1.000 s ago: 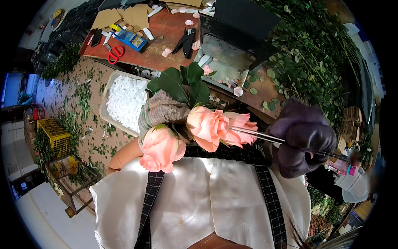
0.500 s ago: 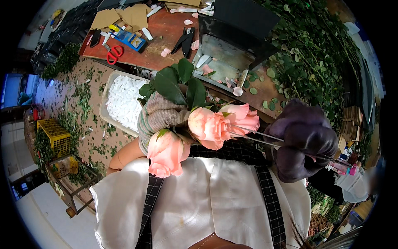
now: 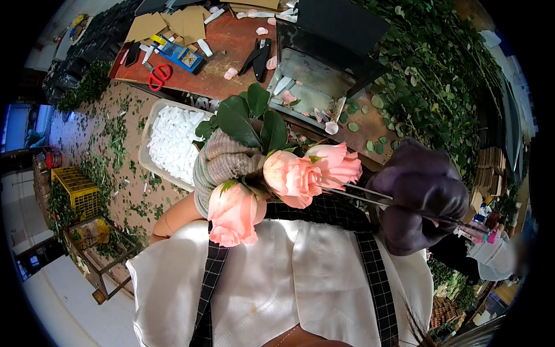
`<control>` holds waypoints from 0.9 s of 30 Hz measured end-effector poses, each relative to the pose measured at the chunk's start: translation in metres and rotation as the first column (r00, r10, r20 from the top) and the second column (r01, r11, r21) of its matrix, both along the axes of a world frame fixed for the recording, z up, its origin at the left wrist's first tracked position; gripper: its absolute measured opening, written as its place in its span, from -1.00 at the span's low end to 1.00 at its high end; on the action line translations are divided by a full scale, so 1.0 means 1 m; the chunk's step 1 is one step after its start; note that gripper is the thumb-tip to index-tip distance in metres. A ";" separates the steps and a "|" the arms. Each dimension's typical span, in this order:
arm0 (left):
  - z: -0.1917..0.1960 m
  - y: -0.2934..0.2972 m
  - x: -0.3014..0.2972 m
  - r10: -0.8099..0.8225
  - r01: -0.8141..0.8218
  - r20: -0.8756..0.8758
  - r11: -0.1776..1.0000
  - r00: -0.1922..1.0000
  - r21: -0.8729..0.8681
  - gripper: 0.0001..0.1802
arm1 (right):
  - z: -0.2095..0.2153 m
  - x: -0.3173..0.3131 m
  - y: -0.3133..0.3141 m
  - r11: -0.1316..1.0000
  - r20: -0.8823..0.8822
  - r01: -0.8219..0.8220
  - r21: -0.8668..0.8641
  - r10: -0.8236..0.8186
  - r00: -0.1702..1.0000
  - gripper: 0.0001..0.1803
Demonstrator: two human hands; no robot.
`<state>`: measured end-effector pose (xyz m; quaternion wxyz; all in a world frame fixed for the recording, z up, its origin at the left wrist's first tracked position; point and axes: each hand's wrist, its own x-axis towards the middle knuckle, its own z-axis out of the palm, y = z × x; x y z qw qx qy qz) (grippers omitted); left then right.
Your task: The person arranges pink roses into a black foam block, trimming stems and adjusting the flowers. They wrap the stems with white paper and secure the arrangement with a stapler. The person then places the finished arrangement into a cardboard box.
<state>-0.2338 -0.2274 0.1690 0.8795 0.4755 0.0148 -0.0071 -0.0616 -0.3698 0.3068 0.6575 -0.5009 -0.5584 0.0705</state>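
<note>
On my head feed I take the middle rose (image 3: 291, 178) as landmark. The left hand (image 3: 231, 157), in a striped knit glove, sits just left of it, curled closed and holding the roses; the stems inside that grip are mostly hidden from me. The left rose (image 3: 234, 215) hangs below and left of the middle rose, in front of a white shirt (image 3: 272, 277), and the right rose (image 3: 341, 162) touches its right side. Green leaves (image 3: 238, 120) stand above it, toward the left. Well to its right, the right hand (image 3: 425, 196), in a dark purple glove, is closed on metal tweezers (image 3: 370, 191). Their thin prongs stand apart, reaching to the middle rose's right edge; I cannot tell whether the tips touch a petal.
</note>
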 end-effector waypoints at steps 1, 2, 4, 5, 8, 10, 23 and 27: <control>0.000 0.000 0.000 0.002 -0.002 0.002 1.000 1.000 -0.002 -0.26 | -0.002 -0.003 0.001 1.000 -0.035 0.024 0.013 -0.023 0.999 -0.75; 0.001 0.001 0.001 0.006 -0.006 0.002 1.000 1.000 -0.003 -0.26 | -0.002 -0.003 0.002 1.000 -0.053 0.026 0.018 -0.025 0.998 -0.76; 0.000 0.000 0.001 0.011 -0.011 -0.001 1.000 1.000 -0.004 -0.26 | -0.002 -0.003 0.001 1.000 -0.074 0.008 0.021 -0.006 0.997 -0.77; 0.002 0.000 0.002 0.016 -0.016 0.003 1.000 1.000 -0.007 -0.26 | -0.002 -0.002 0.001 1.000 -0.056 -0.001 0.013 0.002 0.998 -0.77; 0.002 0.000 0.003 0.031 -0.031 0.005 0.999 1.000 -0.010 -0.27 | -0.001 0.003 0.000 0.999 -0.004 -0.044 -0.010 0.044 0.999 -0.80; 0.000 0.000 0.003 0.045 -0.045 0.003 0.999 0.999 -0.004 -0.27 | 0.000 0.004 0.002 0.996 0.021 -0.082 -0.021 0.082 0.996 -0.82; 0.001 0.003 -0.002 0.070 -0.070 -0.002 0.998 0.998 0.003 -0.29 | -0.006 0.000 0.004 0.993 0.053 -0.111 0.036 0.109 0.993 -0.84; 0.000 0.003 -0.003 0.071 -0.071 0.001 0.997 0.997 0.002 -0.30 | -0.003 0.002 0.003 0.997 0.060 -0.052 0.049 0.049 0.997 -0.80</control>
